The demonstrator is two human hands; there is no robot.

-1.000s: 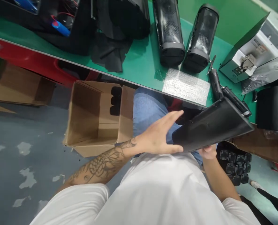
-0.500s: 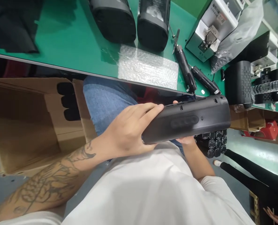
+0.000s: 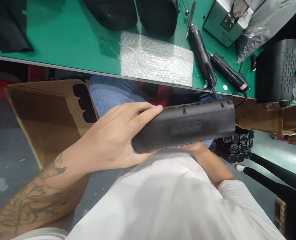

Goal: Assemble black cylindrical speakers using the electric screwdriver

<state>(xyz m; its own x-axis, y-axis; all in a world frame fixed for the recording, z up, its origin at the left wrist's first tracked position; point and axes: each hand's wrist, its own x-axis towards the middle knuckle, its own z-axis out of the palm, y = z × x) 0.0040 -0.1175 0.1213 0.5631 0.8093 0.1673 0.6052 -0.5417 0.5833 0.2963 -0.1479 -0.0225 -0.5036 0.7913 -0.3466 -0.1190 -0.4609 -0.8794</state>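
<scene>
A long black plastic housing [image 3: 185, 126], with slots along its upper edge and an oval button panel on its face, lies sideways in front of my white shirt. My left hand [image 3: 118, 133] is wrapped round its left end, fingers over the top and thumb below. From underneath, my right hand [image 3: 192, 146] supports it; most of those fingers are hidden behind the housing. Beyond it, a sheet of bubble wrap [image 3: 157, 58] lies at the bench edge. Two electric screwdrivers [image 3: 201, 55] rest on the bench to the right of the wrap.
On the green bench [image 3: 63, 43] stand more black housings [image 3: 157, 16], a screw feeder [image 3: 227, 23] and a slotted black case [image 3: 275, 71]. An open cardboard box [image 3: 48, 123] is at lower left. Stacked black parts [image 3: 237, 146] and another person's legs [image 3: 270, 173] are at right.
My view has shifted, so the bench things appear higher and, on the right, farther right. The housing sits slightly farther left in view, still held by both hands.
</scene>
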